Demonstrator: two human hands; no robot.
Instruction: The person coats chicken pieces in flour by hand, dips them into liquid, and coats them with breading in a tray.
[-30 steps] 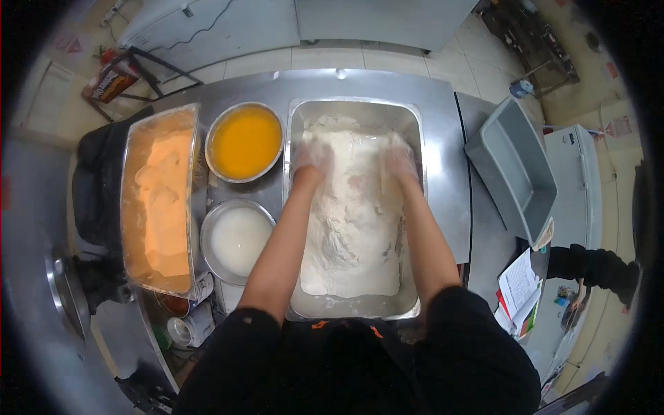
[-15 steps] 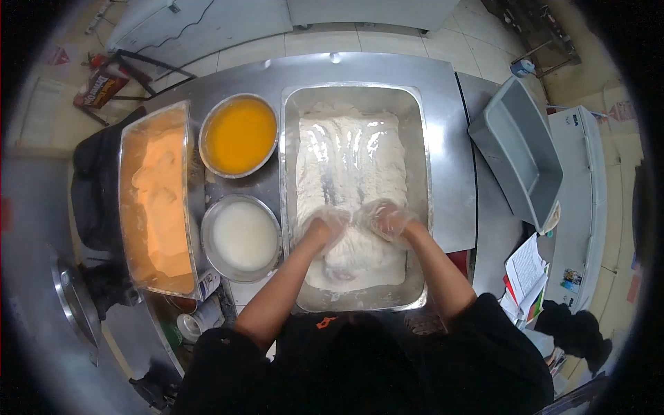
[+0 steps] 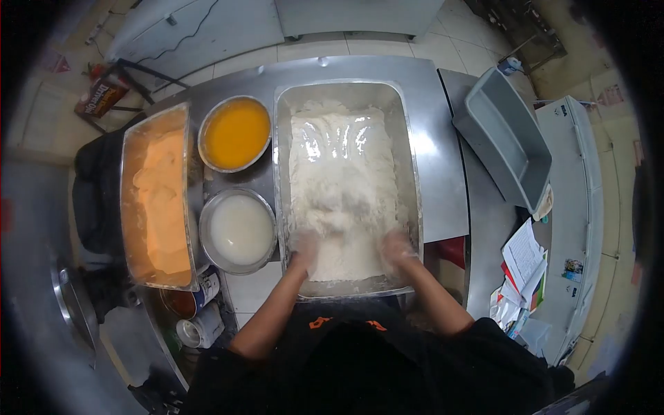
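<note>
A deep metal tray (image 3: 409, 166) holds a bed of white flour (image 3: 342, 266). Glossy wet pieces (image 3: 339, 142) lie on the flour at the far end; their kind I cannot make out. A flour-covered lump (image 3: 335, 214), smeared by motion, is in the middle. My left hand (image 3: 304, 250), in a clear plastic glove, is at the near left side of the flour. My right hand (image 3: 397, 249), gloved the same way, is at the near right, close to the tray wall. Both hands are blurred, so their fingers and anything in them cannot be made out.
Left of the tray stand a bowl of orange-yellow liquid (image 3: 237, 134), a bowl of cloudy white liquid (image 3: 241, 232) and a long tub of orange powder (image 3: 162, 200). A grey plastic bin (image 3: 508, 138) tilts at the right, with papers (image 3: 522, 252) nearer me.
My hands have moved toward me and farther apart, from the middle of the flour to its near sides. The flour surface between them is disturbed. The view has shifted slightly.
</note>
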